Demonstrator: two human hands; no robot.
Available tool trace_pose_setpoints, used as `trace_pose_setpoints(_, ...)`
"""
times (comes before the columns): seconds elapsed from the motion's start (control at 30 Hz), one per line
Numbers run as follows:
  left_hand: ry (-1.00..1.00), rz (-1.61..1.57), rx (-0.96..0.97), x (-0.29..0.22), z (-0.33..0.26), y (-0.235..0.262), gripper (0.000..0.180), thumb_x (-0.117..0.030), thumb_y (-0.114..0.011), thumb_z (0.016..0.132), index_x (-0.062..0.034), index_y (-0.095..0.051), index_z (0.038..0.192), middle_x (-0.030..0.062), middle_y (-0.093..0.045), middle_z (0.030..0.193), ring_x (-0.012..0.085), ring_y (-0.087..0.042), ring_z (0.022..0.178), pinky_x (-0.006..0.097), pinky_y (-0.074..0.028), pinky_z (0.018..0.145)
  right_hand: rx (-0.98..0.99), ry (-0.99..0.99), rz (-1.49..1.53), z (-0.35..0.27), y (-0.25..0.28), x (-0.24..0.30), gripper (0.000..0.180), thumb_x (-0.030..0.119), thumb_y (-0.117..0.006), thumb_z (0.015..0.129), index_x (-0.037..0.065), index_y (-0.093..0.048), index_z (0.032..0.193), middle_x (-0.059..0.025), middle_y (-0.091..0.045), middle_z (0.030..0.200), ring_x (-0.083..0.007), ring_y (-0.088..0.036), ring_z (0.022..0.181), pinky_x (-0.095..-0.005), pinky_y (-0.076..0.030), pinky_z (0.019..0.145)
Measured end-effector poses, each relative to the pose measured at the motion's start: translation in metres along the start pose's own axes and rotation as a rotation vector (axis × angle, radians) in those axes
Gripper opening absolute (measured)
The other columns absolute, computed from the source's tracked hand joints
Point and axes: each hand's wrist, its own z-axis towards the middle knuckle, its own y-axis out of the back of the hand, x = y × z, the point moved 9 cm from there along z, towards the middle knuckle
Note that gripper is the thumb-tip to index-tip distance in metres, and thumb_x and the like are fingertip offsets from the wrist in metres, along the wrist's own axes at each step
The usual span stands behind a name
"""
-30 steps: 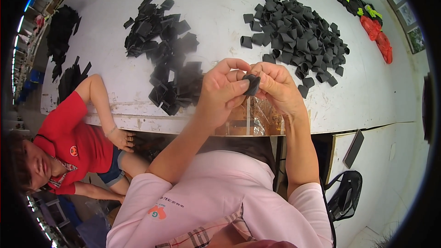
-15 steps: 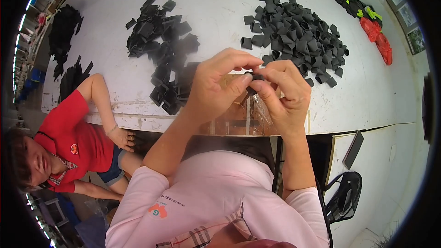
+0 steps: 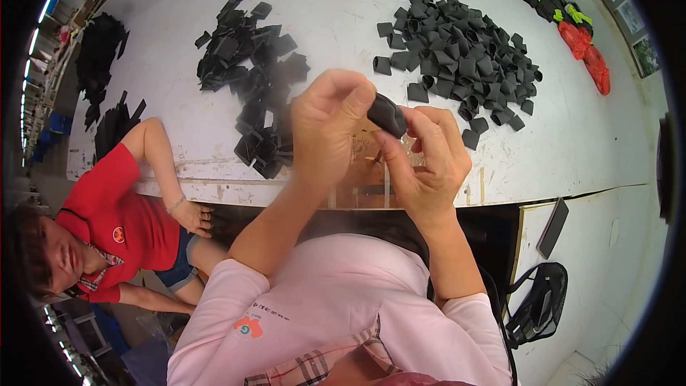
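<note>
Between my hands, above the table's front edge, is a small black fabric loop point(image 3: 386, 115), tilted with its rounded side showing. My left hand point(image 3: 325, 125) grips its left end between thumb and curled fingers. At the lower right end, my right hand point(image 3: 431, 154) pinches it with thumb and forefinger. Beyond my right hand spreads a large pile of similar black loops point(image 3: 457, 53), many showing an open tube end. Left of my hands lies a heap of flat black pieces point(image 3: 250, 64), partly blurred near my left wrist.
A brown, tape-covered patch point(image 3: 357, 189) lies on the white table point(image 3: 336, 21) below my hands. Red plastic bags point(image 3: 582, 53) and dark bundles lie at the far right. A person in red point(image 3: 118, 221) sits to my left. A black mesh bag point(image 3: 541, 304) is at lower right.
The black loop has turned and now shows more of itself between my hands. My left fingers have curled in, and my right hand has dropped slightly, moving a little left.
</note>
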Motion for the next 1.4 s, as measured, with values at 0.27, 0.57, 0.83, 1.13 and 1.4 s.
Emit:
trace_pose_setpoints(0.27, 0.058, -0.188, -0.11, 0.012, -0.01, 0.011, 0.012, -0.013, -0.053, 0.086, -0.0012, -0.054, 0.086, 0.0025, -0.052, 0.081, 0.0088, -0.047, 0.074, 0.023, -0.039, 0.07, 0.048, -0.09, 0.083, 0.009, 0.002, -0.009, 0.01, -0.002, -0.064, 0.071, -0.002, -0.061, 0.081, -0.0062, -0.056, 0.07, -0.0083, -0.045, 0.052, -0.0194, -0.034, 0.045)
trace_pose_setpoints(0.57, -0.017, 0.004, -0.022, 0.006, -0.015, 0.011, 0.01, -0.006, -0.055, 0.083, -0.0003, -0.054, 0.091, 0.0006, -0.053, 0.081, 0.0061, -0.049, 0.074, 0.02, -0.04, 0.066, 0.119, -0.148, 0.151, 0.005, -0.002, -0.024, 0.008, -0.001, -0.062, 0.071, 0.001, -0.062, 0.079, -0.0067, -0.057, 0.069, -0.0135, -0.052, 0.056, -0.0234, -0.04, 0.047)
trace_pose_setpoints(0.83, -0.313, 0.648, 0.25, -0.025, -0.008, -0.024, 0.014, -0.001, -0.063, 0.073, 0.002, -0.059, 0.087, 0.0052, -0.059, 0.078, 0.009, -0.054, 0.07, 0.021, -0.043, 0.062, 0.279, -0.251, 0.253, 0.009, -0.008, -0.033, 0.009, -0.001, -0.061, 0.071, 0.002, -0.063, 0.08, -0.0068, -0.057, 0.068, -0.0144, -0.052, 0.057, -0.0242, -0.04, 0.051)
trace_pose_setpoints(1.13, 0.02, 0.188, 0.053, 0.006, -0.012, -0.001, 0.008, -0.002, -0.064, 0.073, 0.0007, -0.06, 0.079, 0.0058, -0.059, 0.076, 0.0093, -0.054, 0.065, 0.02, -0.042, 0.058, 0.213, -0.08, 0.111, 0.008, -0.008, -0.018, 0.007, 0.001, -0.062, 0.071, 0.002, -0.061, 0.077, -0.0068, -0.056, 0.068, -0.0192, -0.051, 0.062, -0.0271, -0.04, 0.052)
trace_pose_setpoints(1.4, -0.379, 0.665, 0.146, -0.028, -0.01, -0.026, 0.004, -0.001, -0.064, 0.072, -0.0007, -0.061, 0.076, 0.0057, -0.059, 0.07, 0.012, -0.054, 0.063, 0.023, -0.043, 0.053, 0.198, -0.073, 0.17, 0.008, -0.006, -0.029, 0.006, 0.002, -0.063, 0.071, 0.001, -0.06, 0.077, -0.0079, -0.055, 0.068, -0.0203, -0.051, 0.062, -0.0278, -0.041, 0.054)
